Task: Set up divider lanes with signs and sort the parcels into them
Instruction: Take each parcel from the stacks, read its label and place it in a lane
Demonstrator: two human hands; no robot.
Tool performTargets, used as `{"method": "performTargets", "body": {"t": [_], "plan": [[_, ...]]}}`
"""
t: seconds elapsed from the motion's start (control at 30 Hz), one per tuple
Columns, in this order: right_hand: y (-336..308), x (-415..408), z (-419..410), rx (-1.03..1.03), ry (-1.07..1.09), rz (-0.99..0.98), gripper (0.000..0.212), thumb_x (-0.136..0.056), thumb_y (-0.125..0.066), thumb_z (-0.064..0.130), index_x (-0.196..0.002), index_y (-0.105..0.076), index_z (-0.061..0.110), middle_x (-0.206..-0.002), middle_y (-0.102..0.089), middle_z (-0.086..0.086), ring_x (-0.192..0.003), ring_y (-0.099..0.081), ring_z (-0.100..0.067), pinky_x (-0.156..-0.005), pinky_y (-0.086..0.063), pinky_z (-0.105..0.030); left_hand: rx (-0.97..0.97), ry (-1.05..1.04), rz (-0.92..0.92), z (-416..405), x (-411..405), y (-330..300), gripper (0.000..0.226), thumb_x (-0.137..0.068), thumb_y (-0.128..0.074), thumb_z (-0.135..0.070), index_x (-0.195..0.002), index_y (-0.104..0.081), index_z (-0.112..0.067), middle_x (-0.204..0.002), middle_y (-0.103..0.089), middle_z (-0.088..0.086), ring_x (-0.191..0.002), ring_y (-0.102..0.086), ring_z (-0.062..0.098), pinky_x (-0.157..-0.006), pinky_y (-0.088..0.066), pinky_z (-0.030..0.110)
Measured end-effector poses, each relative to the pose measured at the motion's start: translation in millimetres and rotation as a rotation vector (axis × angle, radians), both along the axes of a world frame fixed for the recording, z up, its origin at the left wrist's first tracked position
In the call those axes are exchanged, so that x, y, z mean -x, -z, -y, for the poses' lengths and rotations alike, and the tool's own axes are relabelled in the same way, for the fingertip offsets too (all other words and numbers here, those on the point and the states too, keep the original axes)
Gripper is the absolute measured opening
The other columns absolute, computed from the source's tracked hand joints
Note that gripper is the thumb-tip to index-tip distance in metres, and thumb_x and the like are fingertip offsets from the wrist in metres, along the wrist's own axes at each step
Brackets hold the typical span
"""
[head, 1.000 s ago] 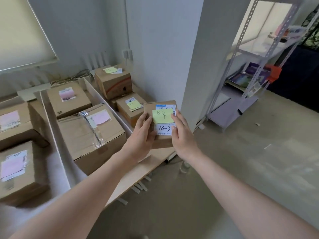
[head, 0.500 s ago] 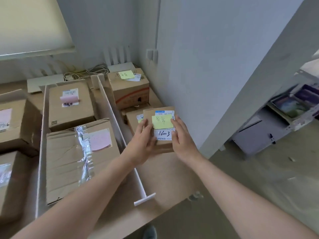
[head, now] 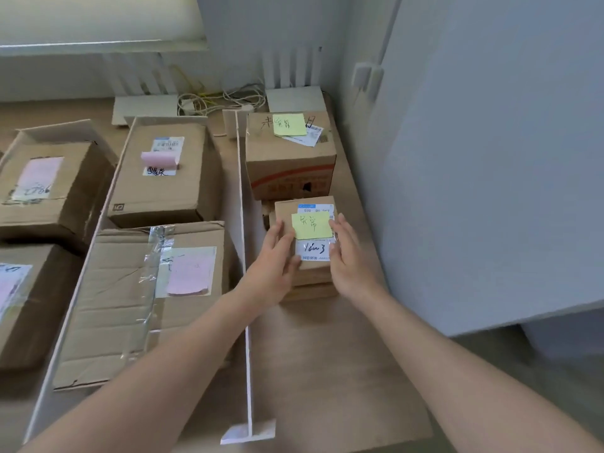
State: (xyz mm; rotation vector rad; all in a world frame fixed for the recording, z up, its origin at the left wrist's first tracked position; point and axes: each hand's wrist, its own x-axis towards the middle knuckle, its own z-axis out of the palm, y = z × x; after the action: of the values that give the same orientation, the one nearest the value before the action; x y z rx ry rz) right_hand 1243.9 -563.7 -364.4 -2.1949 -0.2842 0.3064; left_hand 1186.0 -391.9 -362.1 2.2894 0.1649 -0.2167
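Observation:
A small cardboard parcel (head: 283, 211) with a yellow note (head: 313, 225) and a white label marked "16w3" sits on top of another small box (head: 310, 291) in the rightmost lane. My left hand (head: 271, 266) touches its left side and my right hand (head: 351, 263) its right side, with fingers fairly straight. Behind it in the same lane stands a larger box (head: 289, 161) with a yellow note. A white divider (head: 242, 243) bounds this lane on the left.
Left of the divider, two boxes with pink notes (head: 163, 178) (head: 143, 299) fill the middle lane. A second divider (head: 81, 276) separates more boxes (head: 42, 188) at far left. A grey wall (head: 490, 158) closes the right side. Cables (head: 222, 99) lie at the back. The wooden table edge (head: 327, 433) is near.
The parcel, held up in both hands before, has come forward and down onto the small box in the right lane. My view has shifted closer over the table.

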Motion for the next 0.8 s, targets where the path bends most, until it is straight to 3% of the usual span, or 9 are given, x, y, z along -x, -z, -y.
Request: {"method": "performTargets", "body": {"t": [0.07, 0.1, 0.2, 0.33, 0.37, 0.43, 0.5, 0.63, 0.8], "plan": [[8, -13, -2, -0.023, -0.019, -0.016, 0.050, -0.109, -0.035, 0.008, -0.158, -0.033, 0.015, -0.170, -0.014, 0.007, -0.152, -0.013, 0.001, -0.125, -0.019, -0.026, -0.015, -0.025, -0.009, 2, -9, 6, 0.063, -0.107, -0.050, -0.023, -0.163, -0.020, -0.025, -0.170, 0.006, -0.017, -0.156, -0.016, 0.012, -0.121, -0.031, 0.029], [11, -19, -3, -0.019, -0.024, -0.018, 0.050, -0.109, -0.035, 0.008, -0.158, -0.033, 0.015, -0.170, -0.015, 0.006, -0.150, -0.012, 0.003, -0.125, -0.019, -0.024, -0.023, -0.033, -0.009, 2, -13, 9, 0.063, -0.107, -0.050, -0.023, -0.163, -0.020, -0.025, -0.170, 0.006, -0.017, -0.155, -0.017, 0.011, -0.119, -0.030, 0.025], [14, -30, -3, 0.031, -0.056, -0.034, 0.051, -0.109, -0.036, 0.007, -0.159, -0.031, 0.015, -0.170, -0.014, 0.007, -0.153, -0.012, -0.002, -0.116, -0.016, -0.003, -0.020, -0.056, -0.016, 1, -19, 17, 0.065, -0.107, -0.051, -0.022, -0.164, -0.019, -0.025, -0.170, 0.007, -0.018, -0.155, -0.016, 0.010, -0.115, -0.028, 0.020], [8, -38, 2, 0.106, -0.114, -0.057, 0.055, -0.107, -0.040, 0.006, -0.160, -0.027, 0.014, -0.170, -0.012, 0.006, -0.154, -0.014, -0.007, -0.099, -0.009, 0.010, -0.045, -0.077, -0.022, 3, -23, 22, 0.068, -0.106, -0.053, -0.023, -0.164, -0.017, -0.025, -0.170, 0.004, -0.018, -0.156, -0.018, 0.014, -0.122, -0.036, 0.038], [6, -39, 2, 0.137, -0.124, -0.055, 0.057, -0.106, -0.041, 0.007, -0.160, -0.026, 0.014, -0.170, -0.012, 0.006, -0.154, -0.015, -0.009, -0.104, -0.012, 0.005, -0.060, -0.083, -0.030, 4, -24, 19, 0.069, -0.106, -0.053, -0.023, -0.164, -0.016, -0.025, -0.171, 0.003, -0.016, -0.156, -0.018, 0.016, -0.122, -0.035, 0.040], [-3, -41, 0, 0.232, -0.134, -0.037, 0.061, -0.104, -0.044, 0.012, -0.161, -0.024, 0.017, -0.171, -0.009, 0.005, -0.153, -0.021, -0.017, -0.117, -0.023, -0.020, -0.104, -0.090, -0.035, 5, -23, 9, 0.068, -0.106, -0.054, -0.021, -0.164, -0.018, -0.026, -0.172, 0.000, -0.011, -0.158, -0.013, 0.020, -0.124, -0.030, 0.041], [-19, -40, -3, 0.344, -0.161, 0.030, 0.062, -0.103, -0.048, 0.019, -0.160, -0.025, 0.018, -0.170, -0.012, 0.003, -0.150, -0.028, -0.023, -0.117, -0.030, -0.035, -0.144, -0.081, -0.006, 5, -21, -8, 0.061, -0.106, -0.052, -0.018, -0.161, -0.026, -0.026, -0.171, -0.010, -0.004, -0.157, -0.013, 0.023, -0.125, -0.028, 0.042], [-61, -34, -18, 0.428, -0.304, 0.246, 0.059, -0.102, -0.049, 0.036, -0.157, -0.034, 0.022, -0.168, -0.025, 0.000, -0.145, -0.037, -0.024, -0.116, -0.036, -0.041, -0.266, -0.097, 0.020, -5, -11, -56, 0.049, -0.108, -0.045, -0.025, -0.156, -0.038, -0.019, -0.162, -0.039, 0.003, -0.149, -0.034, 0.024, -0.119, -0.035, 0.044], [-122, -15, -52, 0.415, -0.402, 0.374, 0.060, -0.103, -0.038, 0.050, -0.157, -0.039, 0.025, -0.163, -0.037, 0.001, -0.150, -0.034, -0.021, -0.123, -0.027, -0.047, -0.410, -0.208, 0.069, -33, 24, -121, 0.048, -0.107, -0.044, -0.039, -0.151, -0.047, -0.021, -0.163, -0.036, 0.003, -0.149, -0.035, 0.025, -0.121, -0.032, 0.048]]}}
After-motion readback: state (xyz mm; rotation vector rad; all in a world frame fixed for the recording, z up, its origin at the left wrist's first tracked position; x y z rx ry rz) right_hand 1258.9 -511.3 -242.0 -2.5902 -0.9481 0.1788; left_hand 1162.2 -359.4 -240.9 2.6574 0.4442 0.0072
